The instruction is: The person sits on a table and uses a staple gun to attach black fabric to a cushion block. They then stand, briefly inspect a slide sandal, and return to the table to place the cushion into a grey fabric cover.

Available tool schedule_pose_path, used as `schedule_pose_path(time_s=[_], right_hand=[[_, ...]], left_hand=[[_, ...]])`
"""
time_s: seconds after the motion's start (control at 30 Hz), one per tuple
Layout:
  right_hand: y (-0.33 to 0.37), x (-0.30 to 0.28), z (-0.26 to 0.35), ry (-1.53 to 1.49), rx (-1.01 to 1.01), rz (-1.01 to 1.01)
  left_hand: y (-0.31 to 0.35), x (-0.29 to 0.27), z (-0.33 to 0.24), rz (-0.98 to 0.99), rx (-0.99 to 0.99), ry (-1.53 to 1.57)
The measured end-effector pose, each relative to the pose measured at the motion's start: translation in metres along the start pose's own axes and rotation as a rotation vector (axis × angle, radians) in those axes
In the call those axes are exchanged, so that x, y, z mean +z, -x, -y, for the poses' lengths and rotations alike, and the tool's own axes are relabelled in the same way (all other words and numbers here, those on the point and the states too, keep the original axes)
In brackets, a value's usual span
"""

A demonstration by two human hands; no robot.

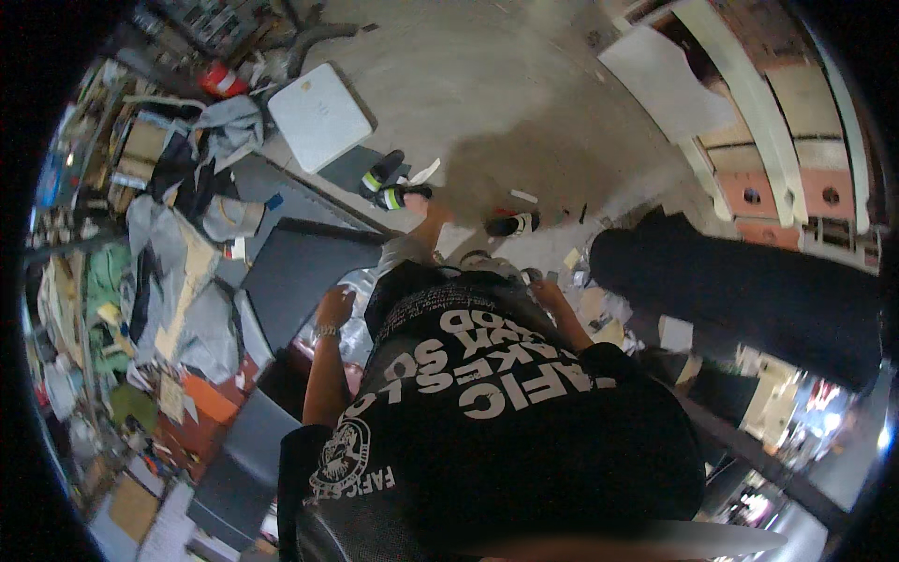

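Note:
My left hand [335, 305], with a bracelet at its wrist, is beside a crumpled sheet of clear, shiny plastic [357, 339]. Its fingers look curled; what they hold, if anything, does not show. On the other side of my black printed shirt [524, 421], my right hand [549, 291] is low by my hip, close to a small dark object [535, 274]. The fingers there are too small and dim to read. Past the shirt's hem, one foot in a black slide sandal [401, 197] with a bright stripe rests on the floor.
A black padded panel [300, 272] lies left of my legs. Grey cloth scraps [201, 309] heap at far left. A white stool top [319, 116] stands ahead. To the right are a thick black roll [730, 295] and wooden frames [749, 122]. Another dark shoe [512, 225] is on the floor.

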State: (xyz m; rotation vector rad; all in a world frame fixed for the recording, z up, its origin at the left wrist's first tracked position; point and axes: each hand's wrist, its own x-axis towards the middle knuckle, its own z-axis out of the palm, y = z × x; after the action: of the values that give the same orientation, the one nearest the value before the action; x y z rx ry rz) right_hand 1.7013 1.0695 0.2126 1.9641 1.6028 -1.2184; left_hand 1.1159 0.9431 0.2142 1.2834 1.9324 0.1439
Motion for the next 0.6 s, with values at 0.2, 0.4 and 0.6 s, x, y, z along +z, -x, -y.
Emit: schedule_pose_path(time_s=[0.2, 0.4, 0.6], right_hand=[[-0.022, -0.043, -0.009, 0.296, -0.207, 0.056], [-0.054, -0.036, 0.041, 0.187, -0.340, 0.004], [-0.033, -0.044, 0.112, 0.148, -0.350, -0.023]], left_hand=[[0.138, 0.053, 0.085, 0.148, -0.365, -0.058], [0.236, 0.127, 0.137, 0.104, -0.260, -0.153], [0.219, 0.176, 0.111, -0.065, -0.181, -0.116]])
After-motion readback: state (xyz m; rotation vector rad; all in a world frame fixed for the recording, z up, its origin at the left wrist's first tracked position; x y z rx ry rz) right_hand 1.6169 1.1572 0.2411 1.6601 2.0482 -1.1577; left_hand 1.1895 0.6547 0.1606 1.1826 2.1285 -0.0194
